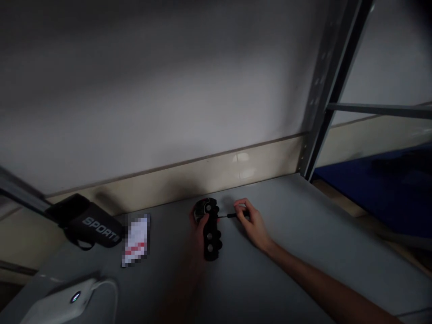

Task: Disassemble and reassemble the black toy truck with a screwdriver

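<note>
A black handle-shaped device [211, 229] with round holes along its body lies on the grey tabletop [290, 252], its rounded head toward the wall. My left hand [200, 225] grips it from the left, thumb on the head. My right hand [250, 221] pinches a thin dark tool with a red mark [227, 216], whose tip touches the right side of the device's head. The scene is dim and fine detail is hard to read.
A black pouch marked SPORT [88, 222] lies at the back left. Beside it rests a blurred white and red card [136, 240]. A white power bank with a cable [69, 300] sits at the front left. A grey metal rack upright [332, 85] rises at the right.
</note>
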### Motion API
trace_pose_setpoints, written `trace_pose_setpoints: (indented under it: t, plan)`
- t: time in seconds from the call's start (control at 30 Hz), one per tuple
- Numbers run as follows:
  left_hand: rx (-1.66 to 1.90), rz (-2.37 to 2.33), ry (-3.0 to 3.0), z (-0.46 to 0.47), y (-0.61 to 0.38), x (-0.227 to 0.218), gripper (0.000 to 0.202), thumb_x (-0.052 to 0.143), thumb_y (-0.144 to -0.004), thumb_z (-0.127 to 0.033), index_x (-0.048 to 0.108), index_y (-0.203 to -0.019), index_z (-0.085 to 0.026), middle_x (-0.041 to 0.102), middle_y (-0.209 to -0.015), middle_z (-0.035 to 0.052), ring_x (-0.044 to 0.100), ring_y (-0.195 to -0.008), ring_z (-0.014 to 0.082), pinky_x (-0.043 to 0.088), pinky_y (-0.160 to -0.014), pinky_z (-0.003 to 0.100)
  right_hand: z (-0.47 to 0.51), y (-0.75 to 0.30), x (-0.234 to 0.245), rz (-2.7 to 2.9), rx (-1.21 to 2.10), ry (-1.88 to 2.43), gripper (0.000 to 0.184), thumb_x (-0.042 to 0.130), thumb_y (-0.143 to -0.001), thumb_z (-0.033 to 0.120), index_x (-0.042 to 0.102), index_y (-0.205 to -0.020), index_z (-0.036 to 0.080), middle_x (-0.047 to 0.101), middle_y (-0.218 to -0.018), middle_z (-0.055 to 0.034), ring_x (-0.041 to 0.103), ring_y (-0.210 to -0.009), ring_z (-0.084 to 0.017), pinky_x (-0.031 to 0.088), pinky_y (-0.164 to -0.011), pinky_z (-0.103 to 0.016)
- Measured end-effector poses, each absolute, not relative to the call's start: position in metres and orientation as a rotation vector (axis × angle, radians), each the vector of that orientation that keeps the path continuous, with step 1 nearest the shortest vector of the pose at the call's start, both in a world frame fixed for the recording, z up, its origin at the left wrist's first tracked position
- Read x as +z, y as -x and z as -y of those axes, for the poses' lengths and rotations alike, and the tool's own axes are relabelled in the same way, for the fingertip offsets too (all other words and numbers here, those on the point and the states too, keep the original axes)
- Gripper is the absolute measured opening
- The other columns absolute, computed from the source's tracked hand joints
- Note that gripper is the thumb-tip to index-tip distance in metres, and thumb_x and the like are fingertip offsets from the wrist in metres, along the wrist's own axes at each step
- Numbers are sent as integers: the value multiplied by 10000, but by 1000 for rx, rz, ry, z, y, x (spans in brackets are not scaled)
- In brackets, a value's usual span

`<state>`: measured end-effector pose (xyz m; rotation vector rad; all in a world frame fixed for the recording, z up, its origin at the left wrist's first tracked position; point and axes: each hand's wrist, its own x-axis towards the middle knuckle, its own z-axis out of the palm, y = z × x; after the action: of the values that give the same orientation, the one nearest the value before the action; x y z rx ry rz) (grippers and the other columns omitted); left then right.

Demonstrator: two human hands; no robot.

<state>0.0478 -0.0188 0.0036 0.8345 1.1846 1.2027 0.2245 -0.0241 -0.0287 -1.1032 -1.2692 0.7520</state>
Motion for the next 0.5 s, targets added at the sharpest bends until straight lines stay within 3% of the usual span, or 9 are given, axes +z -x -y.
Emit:
trace_pose_setpoints:
  t: [0.33,0.5]
  plan:
    - [1200,-1188,-795,17,-48,3,836,770,-838,-501,345,-1555,-436,738,-826,-24,593,-434,150,430,-406,220,23,-225,-30,1256,795,1060,236,551,-1009,459,608,-1030,230,630,-773,9,601,-749,-200,464,-708,-284]
    - [1194,-1209,-836,16,-47,0,814,750,-850,-530,353,-1549,-403,740,-828,-10,594,-447,149,427,-411,215,22,-225,-35,1264,794,1064,228,550,-1022,448,607,-1047,228,616,-779,12,584,-757,-197,448,-703,-284]
